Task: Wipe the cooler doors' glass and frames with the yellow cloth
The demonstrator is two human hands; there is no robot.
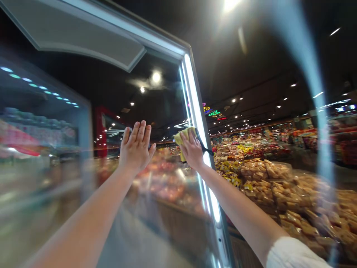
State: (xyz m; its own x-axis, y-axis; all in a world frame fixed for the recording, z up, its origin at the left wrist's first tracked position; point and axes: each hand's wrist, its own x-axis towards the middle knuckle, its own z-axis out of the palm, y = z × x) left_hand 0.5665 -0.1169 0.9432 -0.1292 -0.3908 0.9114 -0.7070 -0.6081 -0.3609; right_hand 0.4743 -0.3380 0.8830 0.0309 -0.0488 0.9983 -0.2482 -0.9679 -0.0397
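Against the glass door (170,219), near its lit edge (193,98), sits a yellow cloth (178,139) under the right hand (193,150); its fingers grasp the cloth, apparently pressing it to the pane. Left hand (135,149): fingers straight, nothing grasped; contact with glass unclear. Cloth judged light, soft, limp; best held by its bunched middle, palm flat behind. Glass judged stiff, slick, fragile; even pressure advised.

On the right, a display stand (240,248) bears heaps of tan goods (255,169) in clear packaging, with yellow packets (228,173) piled beside them.
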